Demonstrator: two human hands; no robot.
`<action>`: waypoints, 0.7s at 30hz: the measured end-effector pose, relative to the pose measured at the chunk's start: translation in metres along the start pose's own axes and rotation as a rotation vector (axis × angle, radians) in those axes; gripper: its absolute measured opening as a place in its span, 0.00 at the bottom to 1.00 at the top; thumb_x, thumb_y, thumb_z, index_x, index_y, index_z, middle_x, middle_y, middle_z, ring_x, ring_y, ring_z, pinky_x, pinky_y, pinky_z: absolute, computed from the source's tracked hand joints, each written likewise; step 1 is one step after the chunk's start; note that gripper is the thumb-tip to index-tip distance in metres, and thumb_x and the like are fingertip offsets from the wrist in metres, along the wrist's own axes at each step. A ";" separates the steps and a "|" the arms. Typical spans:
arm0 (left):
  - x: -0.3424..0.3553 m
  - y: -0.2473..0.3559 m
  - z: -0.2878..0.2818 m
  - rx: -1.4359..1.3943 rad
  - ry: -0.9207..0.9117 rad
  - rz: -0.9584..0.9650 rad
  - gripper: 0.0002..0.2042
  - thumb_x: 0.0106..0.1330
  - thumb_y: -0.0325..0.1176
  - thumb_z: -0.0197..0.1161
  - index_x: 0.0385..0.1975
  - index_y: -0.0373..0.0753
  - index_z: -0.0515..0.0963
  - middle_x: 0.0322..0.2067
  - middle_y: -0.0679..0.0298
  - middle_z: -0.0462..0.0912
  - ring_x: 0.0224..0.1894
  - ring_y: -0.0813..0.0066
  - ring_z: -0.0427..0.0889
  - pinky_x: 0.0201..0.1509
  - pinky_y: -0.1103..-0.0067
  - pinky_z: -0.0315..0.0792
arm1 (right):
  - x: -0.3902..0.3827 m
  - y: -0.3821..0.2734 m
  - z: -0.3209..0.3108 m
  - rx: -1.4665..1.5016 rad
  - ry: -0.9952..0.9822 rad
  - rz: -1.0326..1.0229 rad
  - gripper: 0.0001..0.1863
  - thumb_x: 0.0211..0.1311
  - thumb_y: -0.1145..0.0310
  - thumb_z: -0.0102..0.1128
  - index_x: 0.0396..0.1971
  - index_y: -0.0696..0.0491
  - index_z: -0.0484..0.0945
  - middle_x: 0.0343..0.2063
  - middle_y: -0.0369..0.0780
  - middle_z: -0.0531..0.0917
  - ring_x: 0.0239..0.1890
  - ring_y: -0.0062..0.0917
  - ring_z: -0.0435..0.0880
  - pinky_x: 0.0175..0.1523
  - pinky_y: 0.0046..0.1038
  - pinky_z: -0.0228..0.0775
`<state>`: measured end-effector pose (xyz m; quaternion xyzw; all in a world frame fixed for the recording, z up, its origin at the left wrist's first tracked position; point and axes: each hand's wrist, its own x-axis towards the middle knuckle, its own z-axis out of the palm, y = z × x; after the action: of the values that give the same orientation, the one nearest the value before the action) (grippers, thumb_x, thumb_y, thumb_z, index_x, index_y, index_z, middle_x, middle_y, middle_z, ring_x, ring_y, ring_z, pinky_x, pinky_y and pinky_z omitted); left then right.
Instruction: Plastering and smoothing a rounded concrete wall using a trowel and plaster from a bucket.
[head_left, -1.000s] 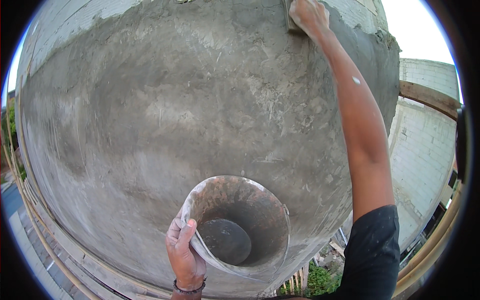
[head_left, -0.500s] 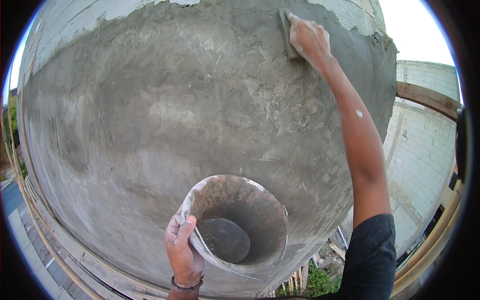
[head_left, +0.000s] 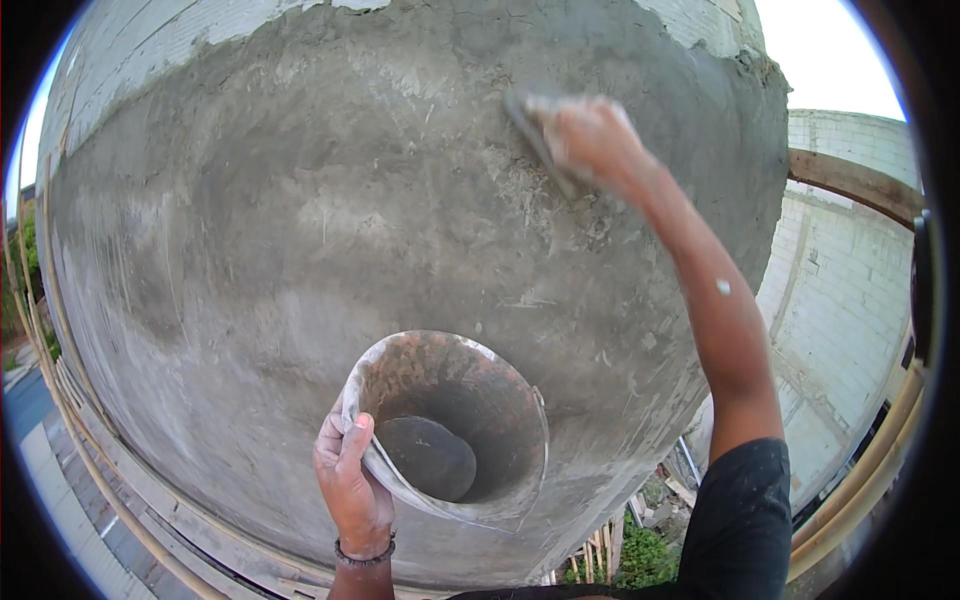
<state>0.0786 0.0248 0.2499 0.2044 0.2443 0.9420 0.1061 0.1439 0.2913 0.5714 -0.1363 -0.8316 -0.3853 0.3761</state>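
My left hand (head_left: 352,485) grips the rim of a bucket (head_left: 500,400) at the lower middle, thumb over the edge and the other fingers outside. The bucket is tilted with its mouth toward me, and a dark grey patch lies at its bottom. Up at the right, my right hand (head_left: 590,140), smeared by motion, is closed round a plastering float (head_left: 541,148) with a flat blade. The float's face lies against or close to the grey mortar-covered wall (head_left: 270,250); exact contact is blurred. A pale spot marks my right forearm.
Bare pale blockwork (head_left: 130,65) shows above the mortar's ragged upper edge. Bamboo poles (head_left: 90,470) run along the left and the lower right. A wooden beam (head_left: 855,185) juts out at the right, before another block wall (head_left: 835,290). Green plants (head_left: 645,555) grow far below.
My right hand has swept the float down and to the left across the wall. The bucket and my left hand have shifted slightly left and up in the picture.
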 end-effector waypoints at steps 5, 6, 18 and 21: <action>-0.012 0.020 -0.017 0.134 -0.050 0.020 0.19 0.68 0.26 0.63 0.57 0.26 0.76 0.51 0.55 0.83 0.52 0.70 0.82 0.60 0.75 0.73 | -0.097 -0.068 -0.003 0.503 -0.095 -0.245 0.18 0.69 0.71 0.49 0.54 0.54 0.82 0.29 0.48 0.88 0.25 0.31 0.88 0.26 0.34 0.80; -0.015 0.024 -0.019 0.134 -0.038 0.025 0.19 0.68 0.26 0.63 0.57 0.26 0.76 0.51 0.55 0.83 0.52 0.70 0.82 0.60 0.75 0.73 | -0.107 -0.085 -0.011 0.510 -0.096 -0.257 0.18 0.69 0.71 0.49 0.54 0.54 0.82 0.29 0.48 0.88 0.25 0.31 0.88 0.26 0.34 0.80; -0.027 0.053 -0.054 0.399 -0.028 0.160 0.07 0.63 0.24 0.71 0.32 0.32 0.77 0.59 0.57 0.80 0.49 0.83 0.74 0.54 0.83 0.67 | -0.171 -0.267 0.050 0.995 -0.446 -0.700 0.13 0.69 0.65 0.55 0.38 0.60 0.81 0.27 0.50 0.86 0.34 0.47 0.87 0.39 0.45 0.79; -0.032 0.062 -0.053 0.431 0.019 0.179 0.07 0.63 0.23 0.70 0.29 0.34 0.76 0.59 0.57 0.80 0.49 0.82 0.74 0.55 0.82 0.67 | -0.188 -0.309 0.074 1.018 -0.470 -0.673 0.13 0.69 0.64 0.55 0.38 0.60 0.80 0.25 0.49 0.85 0.31 0.49 0.87 0.38 0.46 0.79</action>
<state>0.0781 -0.0607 0.2280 0.2343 0.4219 0.8755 -0.0263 0.0737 0.1521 0.2362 0.2460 -0.9674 0.0003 0.0608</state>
